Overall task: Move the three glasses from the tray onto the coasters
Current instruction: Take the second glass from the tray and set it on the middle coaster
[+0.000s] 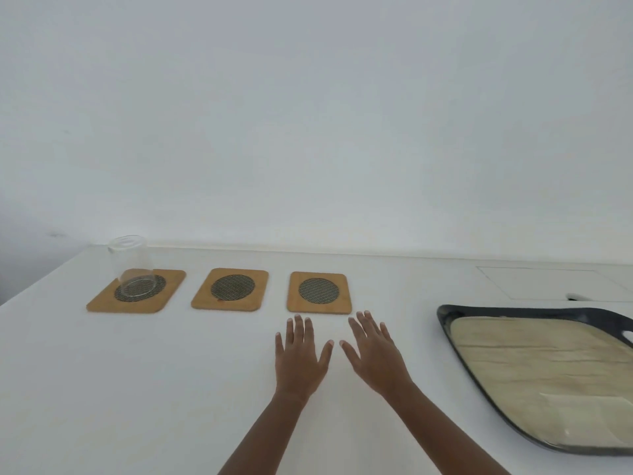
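Three wooden coasters with dark mesh circles lie in a row on the white table. A clear glass (pixel 133 265) stands on the left coaster (pixel 171 286). The middle coaster (pixel 230 289) and the right coaster (pixel 319 292) are bare. My left hand (pixel 301 354) and my right hand (pixel 375 354) rest flat on the table side by side, just in front of the right coaster, fingers spread, holding nothing. The dark-rimmed tray (pixel 455 341) with a beige mat lies at the right; a faint clear glass (pixel 582 423) shows in its near part.
The table's left edge (pixel 41 286) runs diagonally near the left coaster. A white wall rises behind the table. A faint rectangular panel outline (pixel 548 282) marks the tabletop behind the tray, which runs out of frame at the right.
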A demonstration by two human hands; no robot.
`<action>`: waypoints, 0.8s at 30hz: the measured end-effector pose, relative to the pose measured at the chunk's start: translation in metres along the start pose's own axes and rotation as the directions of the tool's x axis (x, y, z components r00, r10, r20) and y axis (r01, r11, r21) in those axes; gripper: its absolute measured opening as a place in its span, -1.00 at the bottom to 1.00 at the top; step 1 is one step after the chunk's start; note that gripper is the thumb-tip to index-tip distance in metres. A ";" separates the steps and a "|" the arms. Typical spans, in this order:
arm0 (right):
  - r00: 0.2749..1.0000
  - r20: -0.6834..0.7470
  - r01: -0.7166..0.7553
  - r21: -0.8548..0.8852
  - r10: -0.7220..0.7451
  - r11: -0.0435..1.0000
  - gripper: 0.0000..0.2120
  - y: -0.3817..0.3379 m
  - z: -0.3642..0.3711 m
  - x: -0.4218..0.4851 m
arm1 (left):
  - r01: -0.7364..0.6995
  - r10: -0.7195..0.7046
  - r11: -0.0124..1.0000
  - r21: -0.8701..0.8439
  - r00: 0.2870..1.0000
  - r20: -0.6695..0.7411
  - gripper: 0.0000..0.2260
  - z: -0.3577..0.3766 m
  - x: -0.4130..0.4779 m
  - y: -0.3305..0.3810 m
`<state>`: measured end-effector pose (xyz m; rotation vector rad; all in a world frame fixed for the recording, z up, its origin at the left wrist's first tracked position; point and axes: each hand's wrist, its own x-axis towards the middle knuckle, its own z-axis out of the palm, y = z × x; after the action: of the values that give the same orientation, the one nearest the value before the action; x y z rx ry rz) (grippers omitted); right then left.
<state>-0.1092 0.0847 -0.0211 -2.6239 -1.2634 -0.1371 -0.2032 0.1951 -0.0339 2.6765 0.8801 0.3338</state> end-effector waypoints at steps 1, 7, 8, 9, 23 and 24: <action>1.000 -0.014 -0.011 -0.001 0.011 1.000 -0.47 0.010 -0.007 -0.004 | -0.023 0.023 1.000 -0.011 1.000 -0.004 -0.40 0.002 0.000 0.012; 0.992 -0.062 -0.109 -0.047 0.106 0.993 -0.47 0.071 -0.039 -0.031 | -0.177 0.177 0.981 -0.079 0.984 -0.008 -0.40 0.012 -0.004 0.085; 0.990 -0.068 -0.128 -0.046 0.125 0.991 -0.47 0.080 -0.044 -0.036 | -0.204 0.205 0.975 -0.091 0.979 -0.004 -0.40 0.014 -0.005 0.097; 0.987 -0.074 -0.148 -0.045 0.144 0.988 -0.47 0.090 -0.049 -0.041 | -0.230 0.232 0.968 -0.102 0.973 0.005 -0.40 0.016 -0.007 0.109; 0.941 -0.034 -0.337 0.033 0.338 0.941 -0.55 0.206 -0.100 -0.119 | -0.493 0.543 0.833 -0.250 0.815 0.203 -0.31 0.045 -0.041 0.236; 0.940 -0.022 -0.339 0.038 0.340 0.940 -0.56 0.213 -0.102 -0.125 | -0.487 0.547 0.831 -0.269 0.804 0.234 -0.29 0.046 -0.043 0.241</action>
<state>-0.0196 -0.1633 0.0210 -2.7509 -0.7767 -0.0919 -0.0930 -0.0256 0.0033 2.6343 0.0002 0.1079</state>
